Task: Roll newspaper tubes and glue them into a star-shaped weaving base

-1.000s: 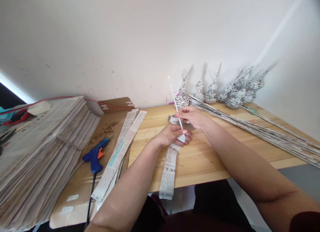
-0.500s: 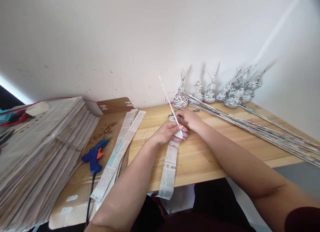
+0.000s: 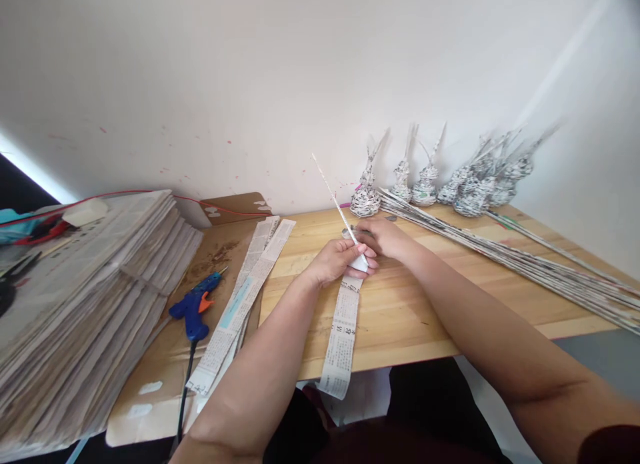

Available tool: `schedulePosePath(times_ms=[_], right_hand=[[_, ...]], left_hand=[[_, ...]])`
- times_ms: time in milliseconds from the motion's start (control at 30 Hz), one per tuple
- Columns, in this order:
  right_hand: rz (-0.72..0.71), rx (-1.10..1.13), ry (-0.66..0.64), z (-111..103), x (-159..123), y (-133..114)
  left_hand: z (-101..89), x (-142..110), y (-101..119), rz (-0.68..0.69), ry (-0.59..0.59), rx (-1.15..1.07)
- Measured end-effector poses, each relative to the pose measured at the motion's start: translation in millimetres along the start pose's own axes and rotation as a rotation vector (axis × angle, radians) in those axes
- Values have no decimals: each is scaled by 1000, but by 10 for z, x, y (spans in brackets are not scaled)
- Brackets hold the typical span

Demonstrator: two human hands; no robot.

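My left hand is closed on a newspaper strip, its thumb pressing on the rolled part. The upper end of the strip is a thin white paper tube that slants up to the left. Below the hand, the flat printed length drapes over the table's front edge. Just beyond, my right hand is closed, fingers curled down beside a small greyish round thing. Its fingertips are mostly hidden, and what they grip I cannot make out.
Loose newspaper strips and a blue glue gun lie on cardboard at left, beside a tall newspaper stack. Long paper tubes lie at right. Several woven paper figures stand along the wall.
The view has shifted slightly. My left hand keeps its grip on the strip and tube. My right hand stays by the small round thing, its fingers a little changed.
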State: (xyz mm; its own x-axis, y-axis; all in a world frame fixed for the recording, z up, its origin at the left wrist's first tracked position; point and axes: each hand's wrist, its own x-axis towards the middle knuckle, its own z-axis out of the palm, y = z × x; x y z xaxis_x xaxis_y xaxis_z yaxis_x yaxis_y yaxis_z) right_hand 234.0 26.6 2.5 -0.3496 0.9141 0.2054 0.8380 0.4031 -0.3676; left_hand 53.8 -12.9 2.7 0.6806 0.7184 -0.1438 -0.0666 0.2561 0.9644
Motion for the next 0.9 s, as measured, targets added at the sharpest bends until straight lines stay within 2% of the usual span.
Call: schedulePosePath(times_ms=[133, 233, 367, 467, 567, 633, 667, 700, 833, 867, 900], right_hand=[[175, -145, 34, 7, 22, -61], [222, -206, 112, -2, 29, -78], [172, -155, 174, -4, 30, -34], [83, -40, 240, 24, 41, -22], [-28, 127, 397, 15, 38, -70], [-47, 285, 479, -31, 16, -126], [-36, 402, 452, -62, -2, -154], [-14, 544, 362, -94, -25, -179], [91, 1049, -252, -175, -115, -242], [109, 1114, -338, -179, -127, -252], [125, 1162, -362, -178, -133, -263]], left_hand=[[17, -5, 2, -10, 13, 0], [24, -13, 1, -7, 9, 0], [16, -11, -15, -16, -17, 17], [7, -1, -31, -11, -22, 29], [1, 7, -44, -5, -33, 30], [-4, 9, -50, -1, -42, 27], [-6, 10, -53, 2, -47, 27], [-7, 10, -55, 4, -51, 29], [-2, 9, -56, 9, -59, 37], [2, 9, -55, 9, -60, 39], [7, 10, -54, 8, -60, 39]])
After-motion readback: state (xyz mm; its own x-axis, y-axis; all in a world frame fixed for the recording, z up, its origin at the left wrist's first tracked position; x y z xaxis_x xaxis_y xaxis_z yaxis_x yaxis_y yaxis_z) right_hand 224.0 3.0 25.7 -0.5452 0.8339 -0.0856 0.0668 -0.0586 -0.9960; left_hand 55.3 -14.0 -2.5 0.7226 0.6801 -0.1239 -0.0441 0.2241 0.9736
